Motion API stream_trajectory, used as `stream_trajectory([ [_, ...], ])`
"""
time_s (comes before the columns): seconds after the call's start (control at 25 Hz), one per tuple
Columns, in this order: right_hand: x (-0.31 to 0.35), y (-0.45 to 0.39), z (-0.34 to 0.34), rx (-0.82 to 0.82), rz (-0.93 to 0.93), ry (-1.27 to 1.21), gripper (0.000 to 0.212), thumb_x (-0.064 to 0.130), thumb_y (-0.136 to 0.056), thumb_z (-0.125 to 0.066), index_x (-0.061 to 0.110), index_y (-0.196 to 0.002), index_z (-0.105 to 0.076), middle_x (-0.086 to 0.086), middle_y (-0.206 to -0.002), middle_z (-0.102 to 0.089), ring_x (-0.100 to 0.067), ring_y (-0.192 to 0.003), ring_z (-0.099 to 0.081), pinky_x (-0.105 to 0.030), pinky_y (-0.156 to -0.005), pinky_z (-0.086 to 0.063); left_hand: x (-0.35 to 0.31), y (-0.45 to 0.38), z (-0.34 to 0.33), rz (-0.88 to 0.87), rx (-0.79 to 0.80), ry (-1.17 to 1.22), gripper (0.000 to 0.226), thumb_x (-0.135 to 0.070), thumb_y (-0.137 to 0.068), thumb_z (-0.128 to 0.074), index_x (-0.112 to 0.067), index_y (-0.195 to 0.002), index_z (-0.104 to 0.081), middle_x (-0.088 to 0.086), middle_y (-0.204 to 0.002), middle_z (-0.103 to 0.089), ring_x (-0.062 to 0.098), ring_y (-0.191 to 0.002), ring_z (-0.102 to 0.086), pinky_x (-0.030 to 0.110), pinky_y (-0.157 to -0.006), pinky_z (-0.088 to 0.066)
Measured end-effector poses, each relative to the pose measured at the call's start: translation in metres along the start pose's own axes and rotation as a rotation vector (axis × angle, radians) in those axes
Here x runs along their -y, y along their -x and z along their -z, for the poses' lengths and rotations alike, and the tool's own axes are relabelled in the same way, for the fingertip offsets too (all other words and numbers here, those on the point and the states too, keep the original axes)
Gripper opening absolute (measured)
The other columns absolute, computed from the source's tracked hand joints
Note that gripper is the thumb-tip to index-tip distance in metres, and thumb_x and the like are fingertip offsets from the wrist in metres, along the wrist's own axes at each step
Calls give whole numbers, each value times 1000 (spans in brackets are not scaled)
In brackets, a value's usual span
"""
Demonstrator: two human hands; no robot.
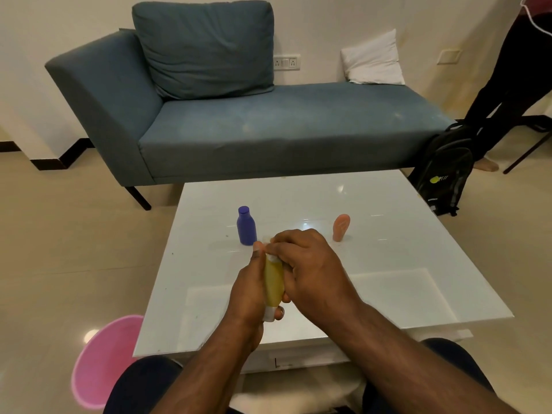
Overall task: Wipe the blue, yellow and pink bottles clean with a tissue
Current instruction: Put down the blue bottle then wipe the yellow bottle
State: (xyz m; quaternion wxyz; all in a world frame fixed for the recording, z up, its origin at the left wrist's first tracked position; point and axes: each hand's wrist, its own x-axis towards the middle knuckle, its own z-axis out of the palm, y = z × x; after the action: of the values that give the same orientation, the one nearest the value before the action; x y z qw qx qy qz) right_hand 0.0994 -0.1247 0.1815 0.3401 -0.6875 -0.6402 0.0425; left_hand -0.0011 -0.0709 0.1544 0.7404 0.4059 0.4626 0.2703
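Two hands together over the white table [388,264]: left hand [249,289] wrapped round the yellow bottle [273,283], tilted cap-away above the near half, probably to steady it; right hand [307,265] closed on a white tissue [273,258] at the bottle's upper end, apparently for wiping. Blue bottle [246,226] upright just beyond the hands, pink bottle [340,227] upright to the right, both apart and untouched, likely kept within reach for their turn.

Bare forearms [373,354] (no sleeves), dk trousers [140,380].
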Motion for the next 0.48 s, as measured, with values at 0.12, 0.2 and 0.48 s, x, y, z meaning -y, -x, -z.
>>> stream_trajectory([
  [0.12,-10,-6,2,-54,-78,-104,24,17,-86,-59,10,-108,-68,-8,-107,-66,-24,-98,-59,-37,-87,-52,0,1,3,11,29,6,60,-64,-97,-31,-14,-104,-65,9,-76,-70,20,-61,-60,25,-51,-46],
  [0.2,-15,-8,2,-97,-132,-146,22,16,-89,-59,10,-108,-68,-7,-106,-66,-20,-96,-59,-41,-85,-54,0,-1,4,27,35,16,60,-63,-97,-30,-15,-104,-65,6,-76,-72,20,-63,-61,26,-52,-47],
  [0.48,11,16,-15,-96,-64,-49,34,18,-88,-47,11,-117,-63,-2,-115,-58,-16,-105,-51,-27,-90,-48,-5,-4,3,17,66,176,59,-65,-91,-42,-20,-116,-70,8,-104,-77,25,-97,-74,44,-89,-56],
])
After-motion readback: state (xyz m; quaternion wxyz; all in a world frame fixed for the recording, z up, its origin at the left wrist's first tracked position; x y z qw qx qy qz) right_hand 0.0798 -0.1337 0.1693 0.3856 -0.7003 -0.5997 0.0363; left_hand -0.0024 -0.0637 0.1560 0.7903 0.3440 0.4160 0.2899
